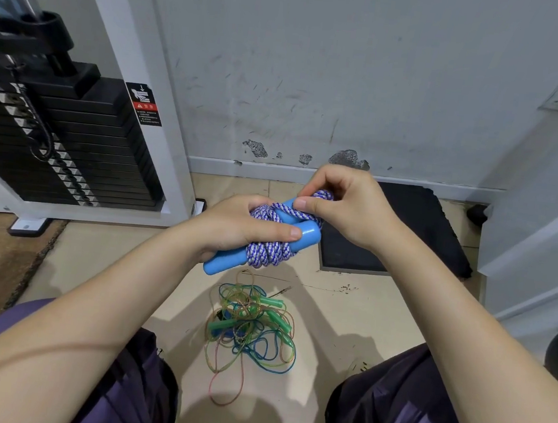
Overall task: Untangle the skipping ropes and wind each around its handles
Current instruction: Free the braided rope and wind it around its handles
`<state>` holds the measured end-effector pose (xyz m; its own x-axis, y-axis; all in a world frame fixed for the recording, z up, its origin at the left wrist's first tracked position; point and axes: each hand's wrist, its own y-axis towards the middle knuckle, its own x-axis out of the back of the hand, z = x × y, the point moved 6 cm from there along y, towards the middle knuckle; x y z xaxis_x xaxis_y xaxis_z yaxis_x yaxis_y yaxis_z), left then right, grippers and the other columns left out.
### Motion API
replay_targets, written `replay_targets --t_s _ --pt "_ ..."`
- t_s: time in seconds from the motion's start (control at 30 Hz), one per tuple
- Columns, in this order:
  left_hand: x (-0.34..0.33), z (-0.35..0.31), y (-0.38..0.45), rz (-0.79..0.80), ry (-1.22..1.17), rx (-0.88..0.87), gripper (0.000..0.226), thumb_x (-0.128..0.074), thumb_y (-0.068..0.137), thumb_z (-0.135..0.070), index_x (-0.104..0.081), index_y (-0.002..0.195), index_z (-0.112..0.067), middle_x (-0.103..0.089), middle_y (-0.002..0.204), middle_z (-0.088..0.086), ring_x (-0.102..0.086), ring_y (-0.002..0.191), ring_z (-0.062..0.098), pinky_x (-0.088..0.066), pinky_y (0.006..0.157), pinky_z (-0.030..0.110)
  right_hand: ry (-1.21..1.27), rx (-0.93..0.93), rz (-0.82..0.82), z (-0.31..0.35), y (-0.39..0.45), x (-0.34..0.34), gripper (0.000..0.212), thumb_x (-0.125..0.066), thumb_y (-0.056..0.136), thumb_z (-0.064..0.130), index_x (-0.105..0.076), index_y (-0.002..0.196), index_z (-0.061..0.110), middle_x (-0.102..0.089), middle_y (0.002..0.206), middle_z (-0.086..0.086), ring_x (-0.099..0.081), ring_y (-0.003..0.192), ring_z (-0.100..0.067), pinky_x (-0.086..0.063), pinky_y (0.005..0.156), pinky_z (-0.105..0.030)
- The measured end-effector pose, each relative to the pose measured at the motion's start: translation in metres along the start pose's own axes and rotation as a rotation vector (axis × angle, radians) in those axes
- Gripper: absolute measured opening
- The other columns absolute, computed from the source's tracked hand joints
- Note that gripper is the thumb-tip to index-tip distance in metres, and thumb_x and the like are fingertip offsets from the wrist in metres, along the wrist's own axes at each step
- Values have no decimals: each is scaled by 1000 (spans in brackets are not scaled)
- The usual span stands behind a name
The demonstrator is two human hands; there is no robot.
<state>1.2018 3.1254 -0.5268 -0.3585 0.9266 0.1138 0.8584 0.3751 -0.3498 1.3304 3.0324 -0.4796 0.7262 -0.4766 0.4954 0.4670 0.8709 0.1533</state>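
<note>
Left hand point(248, 223): we grip the blue handles point(264, 244) together.
Right hand point(337, 203): we pinch the braided rope point(268, 250) end.
Finish: we tuck it under a tight turn.

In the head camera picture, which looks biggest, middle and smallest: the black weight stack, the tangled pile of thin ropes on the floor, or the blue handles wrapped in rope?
Largest to smallest as they look:
1. Black metal weight stack
2. Tangled pile of thin green, blue and orange plastic ropes
3. Blue plastic handles wound with purple-and-white braided rope

The last two look close, and the handles are nearer the camera, so that order is unsure.
</note>
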Motion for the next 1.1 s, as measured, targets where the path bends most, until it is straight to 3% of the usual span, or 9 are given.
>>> replay_targets --t_s 0.13,0.27,0.4,0.57,0.73,0.87,1.03,1.1 --pt "3 -1 0 -20 47 33 41 -87 72 -23 -67 105 -10 -76 95 16 -73 82 31 -59 73 41 -148 72 -20 2 -1 -6 12 -79 79 13 -69 75 18 -68 76 1 -56 69 -11 -45 66 -25" --pt "2 1 -1 -27 35 76 35 -81 78 -21 -65 105 -7 -75 95 20 -71 73 26 -57 61 32 -185 116 13 3 -2 -10 5 -77 81 13 -75 83 17 -71 85 -3 -62 80 -15 -48 75 -27" --pt "3 4 0 -20 26 111 42 -81 78 -23 -64 110 -2 -75 95 19 -71 69 23 -57 55 28 -224 116 53 1 -1 -12 19 -83 75 21 -77 93 23 -69 88 -4 -63 81 -15 -48 74 -23" --pt "2 7 1 10 44 137 27 -81 78 -21 -62 95 -11 -73 80 8 -69 61 17 -54 52 24 -234 112 83 -1 1 -14 25 -86 71 17 -77 94 19 -60 99 -5 -61 86 -20 -46 75 -16" --pt "1 7 0 49 42 137 31 -78 81 -22 -62 103 -8 -74 85 12 -69 66 20 -55 54 26 -292 170 54 -1 0 -17 21 -79 79 17 -78 100 17 -60 101 -5 -62 86 -24 -47 77 -21" --pt "1 6 -1 56 45 134 41 -78 81 -23 -62 113 -2 -74 95 18 -69 69 23 -53 52 26 -339 178 95 -3 0 -20 25 -73 86 20 -74 112 19 -57 102 -2 -60 88 -21 -43 76 -13" --pt "4 7 -2 28 52 144 31 -80 79 -20 -63 102 -8 -73 78 10 -69 61 20 -53 50 25 -401 140 223 -5 0 -27 36 -72 86 26 -69 122 19 -51 105 1 -57 96 -18 -37 81 -7" --pt "3 9 -2 37 66 153 34 -81 77 -19 -63 103 -7 -73 79 14 -68 64 25 -55 51 27 -417 124 271 -6 0 -28 40 -74 85 26 -68 123 17 -51 105 2 -57 97 -17 -40 84 -11"
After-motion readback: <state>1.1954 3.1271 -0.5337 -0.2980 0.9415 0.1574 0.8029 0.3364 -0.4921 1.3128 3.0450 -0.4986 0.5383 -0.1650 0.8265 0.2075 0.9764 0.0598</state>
